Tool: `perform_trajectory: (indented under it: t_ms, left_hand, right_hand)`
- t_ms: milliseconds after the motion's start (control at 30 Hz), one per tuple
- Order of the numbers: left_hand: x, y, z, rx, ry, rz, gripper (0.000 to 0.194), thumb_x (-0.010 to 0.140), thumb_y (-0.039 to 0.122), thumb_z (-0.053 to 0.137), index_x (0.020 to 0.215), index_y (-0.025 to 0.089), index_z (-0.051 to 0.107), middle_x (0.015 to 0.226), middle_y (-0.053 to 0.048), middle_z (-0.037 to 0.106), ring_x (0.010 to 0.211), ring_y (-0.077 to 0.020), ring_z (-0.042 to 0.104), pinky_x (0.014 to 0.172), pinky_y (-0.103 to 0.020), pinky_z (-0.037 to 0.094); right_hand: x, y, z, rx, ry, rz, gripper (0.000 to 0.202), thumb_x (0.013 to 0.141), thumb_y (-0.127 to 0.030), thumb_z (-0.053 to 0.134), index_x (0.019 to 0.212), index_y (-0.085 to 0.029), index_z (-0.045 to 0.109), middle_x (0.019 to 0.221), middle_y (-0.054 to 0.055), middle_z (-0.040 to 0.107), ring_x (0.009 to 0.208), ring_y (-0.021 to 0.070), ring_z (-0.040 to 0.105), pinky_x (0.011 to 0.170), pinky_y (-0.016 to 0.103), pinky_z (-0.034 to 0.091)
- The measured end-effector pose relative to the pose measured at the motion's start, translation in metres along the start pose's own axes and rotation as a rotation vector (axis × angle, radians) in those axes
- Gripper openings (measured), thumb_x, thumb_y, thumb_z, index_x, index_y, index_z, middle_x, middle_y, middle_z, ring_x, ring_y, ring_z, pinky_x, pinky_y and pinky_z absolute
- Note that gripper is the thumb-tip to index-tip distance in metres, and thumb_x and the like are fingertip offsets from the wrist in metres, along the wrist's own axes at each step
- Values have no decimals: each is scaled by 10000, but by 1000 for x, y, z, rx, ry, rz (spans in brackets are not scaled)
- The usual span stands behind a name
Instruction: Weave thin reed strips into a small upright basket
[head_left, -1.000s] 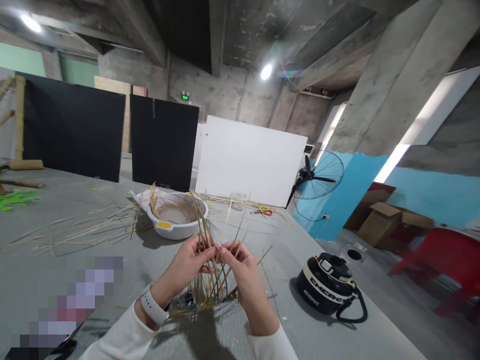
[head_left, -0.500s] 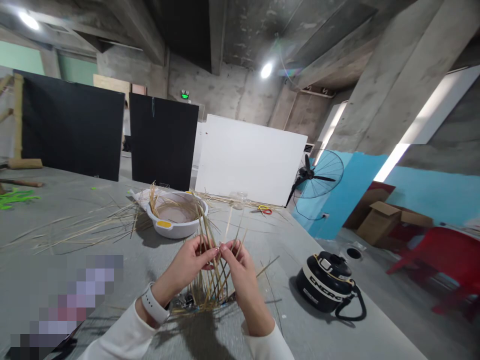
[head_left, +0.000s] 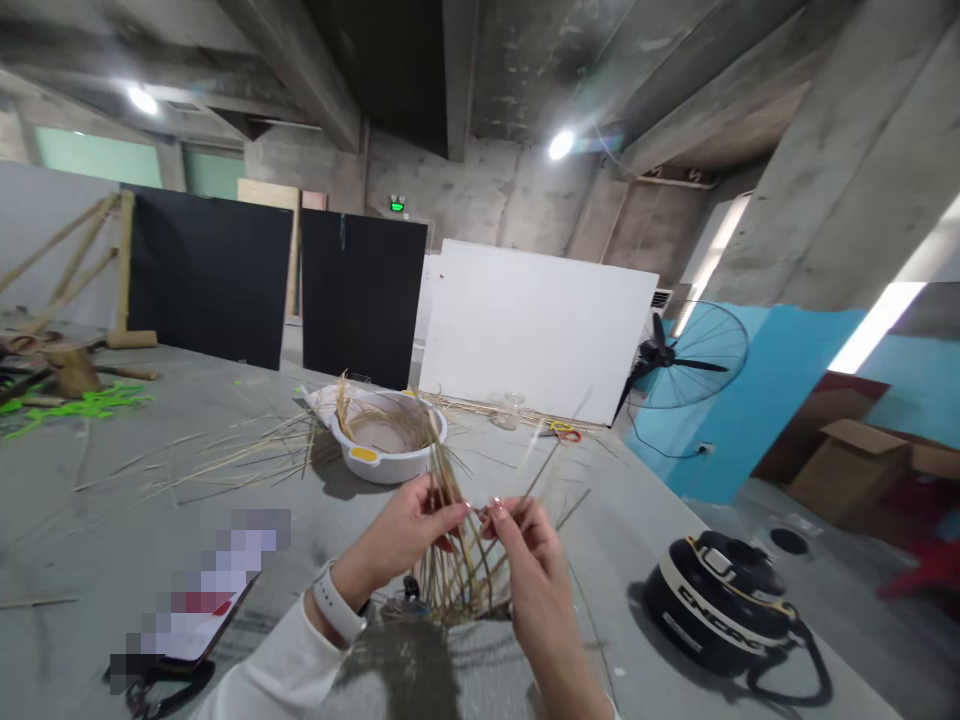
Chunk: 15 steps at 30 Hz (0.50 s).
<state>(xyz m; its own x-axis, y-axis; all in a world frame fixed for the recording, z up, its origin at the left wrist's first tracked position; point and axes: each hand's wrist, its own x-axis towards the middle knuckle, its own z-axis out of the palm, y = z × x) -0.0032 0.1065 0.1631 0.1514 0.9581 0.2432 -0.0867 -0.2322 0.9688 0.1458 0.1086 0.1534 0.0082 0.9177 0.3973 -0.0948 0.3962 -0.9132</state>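
Strips [head_left: 451, 580] between bottle [head_left: 712, 610] and probable phone [head_left: 210, 595]

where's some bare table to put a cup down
Bare grey tabletop lies between the black cream-banded bottle and red-and-yellow scissors, another patch between the blurred flat slab and white wristband. Crowded: loose tan strips beside the round white plastic basin, upright tan strips at left hand and right hand.

Head camera, worn by person, looks forward and down across table [head_left: 615, 520]; left hand [head_left: 411, 525] and right hand [head_left: 536, 555] close, below centre; white board [head_left: 536, 330] farther (ceiling [head_left: 517, 75] in view too).
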Motion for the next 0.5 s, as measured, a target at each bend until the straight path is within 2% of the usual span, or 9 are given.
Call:
perform_trajectory:
  t_ms: [233,300,433,500]
  left_hand:
    - [1,1,-10,-6,-5,41,241,797,377,597,849,153,527,695,21,547,620,-99,536,532,-210,499]
    - [1,1,-11,6,-6,47,239,794,373,602,850,151,534,698,22,544,622,-99,534,538,-212,502]
    - [2,-4,-8,22,-27,34,241,792,373,603,844,148,534,684,29,524,609,-93,519,518,-200,492]
    - [3,-6,-6,21,-19,25,241,791,377,601,833,151,527,682,32,521,612,-93,520,515,-197,494]
  right_hand:
    - [2,8,-1,110,73,93,201,759,-373,648,773,-188,570,715,-11,596,677,144,553,690,264,430]
    - [4,7,0,133,52,133,208,742,-376,661,753,-186,579,701,-13,594,657,140,553,677,265,440]
    - [12,-3,-7,70,-74,183,296,720,-442,664,800,-163,604,757,18,610,672,151,567,696,297,473]
    - [15,-13,-17,-27,-34,151,358,710,-467,666,879,-159,598,808,33,609,681,153,565,662,289,477]
